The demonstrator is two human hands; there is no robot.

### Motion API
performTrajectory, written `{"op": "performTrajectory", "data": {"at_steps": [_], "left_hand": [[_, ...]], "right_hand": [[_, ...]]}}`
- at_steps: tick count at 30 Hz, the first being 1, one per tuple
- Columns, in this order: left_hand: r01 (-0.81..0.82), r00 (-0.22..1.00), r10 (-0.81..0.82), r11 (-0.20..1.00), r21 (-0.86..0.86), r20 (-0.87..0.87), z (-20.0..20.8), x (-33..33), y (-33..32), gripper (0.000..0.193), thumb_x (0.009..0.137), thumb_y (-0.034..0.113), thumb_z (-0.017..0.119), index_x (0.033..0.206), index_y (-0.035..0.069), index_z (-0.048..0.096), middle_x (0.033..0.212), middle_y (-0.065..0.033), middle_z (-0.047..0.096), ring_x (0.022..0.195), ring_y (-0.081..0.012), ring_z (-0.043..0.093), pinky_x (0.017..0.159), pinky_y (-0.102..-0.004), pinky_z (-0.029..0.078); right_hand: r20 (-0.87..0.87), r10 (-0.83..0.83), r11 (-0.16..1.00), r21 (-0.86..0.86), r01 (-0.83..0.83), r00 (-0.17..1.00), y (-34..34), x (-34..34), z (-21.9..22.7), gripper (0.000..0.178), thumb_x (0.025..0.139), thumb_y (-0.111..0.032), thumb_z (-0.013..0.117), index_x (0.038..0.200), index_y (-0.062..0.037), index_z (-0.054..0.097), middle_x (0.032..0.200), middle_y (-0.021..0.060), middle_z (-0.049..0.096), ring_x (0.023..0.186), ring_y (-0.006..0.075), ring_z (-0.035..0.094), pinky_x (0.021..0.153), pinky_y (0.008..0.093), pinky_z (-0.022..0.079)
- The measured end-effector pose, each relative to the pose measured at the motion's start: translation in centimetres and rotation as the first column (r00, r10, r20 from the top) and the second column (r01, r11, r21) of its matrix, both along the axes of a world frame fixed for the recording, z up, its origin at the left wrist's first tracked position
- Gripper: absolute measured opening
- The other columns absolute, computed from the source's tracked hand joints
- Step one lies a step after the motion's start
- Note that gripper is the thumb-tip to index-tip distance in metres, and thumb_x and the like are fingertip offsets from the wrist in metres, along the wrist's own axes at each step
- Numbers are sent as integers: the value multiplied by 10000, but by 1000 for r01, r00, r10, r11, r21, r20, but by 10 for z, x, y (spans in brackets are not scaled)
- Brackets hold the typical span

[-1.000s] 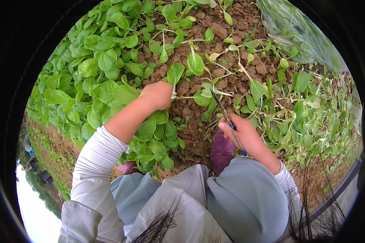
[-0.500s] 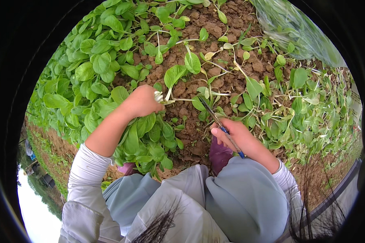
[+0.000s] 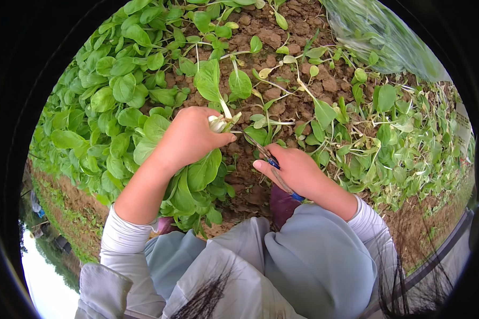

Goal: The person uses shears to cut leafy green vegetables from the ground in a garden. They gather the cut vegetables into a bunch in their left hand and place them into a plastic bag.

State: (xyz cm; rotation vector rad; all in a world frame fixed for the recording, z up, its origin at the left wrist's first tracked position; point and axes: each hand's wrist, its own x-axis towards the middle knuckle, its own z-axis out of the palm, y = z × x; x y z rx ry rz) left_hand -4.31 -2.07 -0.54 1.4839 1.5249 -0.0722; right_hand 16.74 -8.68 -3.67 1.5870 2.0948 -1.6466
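Observation:
My left hand (image 3: 189, 135) is closed around a bunch of leafy greens (image 3: 189, 183), whose leaves hang below the fist. Pale cut stem ends (image 3: 217, 123) poke out by the thumb. One stalk with a broad green leaf (image 3: 207, 80) sticks up from there. In my right hand (image 3: 292, 167) is a slender cutting tool (image 3: 285, 185) with a dark tip and blue parts on its handle; whether it is a knife or scissors I cannot tell. Its tip points up and left, close to the stem ends.
Dense leafy plants (image 3: 117, 90) grow on the left. Loose and wilting leaves (image 3: 394, 143) litter the right side. A clear plastic bag of greens (image 3: 383, 37) lies at the far right. Brown clumpy soil (image 3: 261, 32) runs between, with a purple boot (image 3: 283, 203) near me.
My left hand has shifted right with the bunch and turned its stem ends upward. My right hand has moved left and up, bringing the tool's tip nearer the stems.

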Motion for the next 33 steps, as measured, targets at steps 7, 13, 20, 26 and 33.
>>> {"op": "performTrajectory", "data": {"at_steps": [7,13,20,26,33], "left_hand": [[86,996,-83,992,95,-35,-4,9,-3,293,638,172,712,819,-38,620,696,-170,608,607,-258,583,623,-322,465],[160,985,-146,975,152,-94,0,14,-5,273,664,176,681,854,-13,632,739,-179,616,663,-307,600,646,-338,478],[215,964,-184,964,157,-192,4,22,-6,249,681,179,667,868,16,646,786,-165,623,711,-319,601,661,-352,482],[30,999,-22,981,190,-44,1,13,-1,257,674,170,708,866,14,635,697,-106,624,630,-167,591,590,-290,469],[-94,919,173,969,-229,354,9,23,18,243,666,58,734,863,21,597,722,30,570,625,-35,491,559,-186,412]], "right_hand": [[-11,-50,998,-41,50,999,0,3,-4,527,846,-502,431,846,19,512,677,216,558,668,393,546,604,451,433],[9,-54,998,-12,55,998,2,4,-7,520,847,-492,438,821,22,514,681,220,558,676,398,543,612,455,432],[-80,-126,991,-60,121,989,-2,8,-21,486,844,-461,482,784,20,518,573,151,539,517,299,538,513,387,438],[-142,-631,656,-623,426,763,6,13,-10,380,882,-374,469,860,-3,549,551,37,517,413,72,448,406,190,363],[-350,-656,750,-398,528,669,48,14,6,293,794,-274,638,852,-21,502,687,33,563,542,69,494,490,207,412]]}}
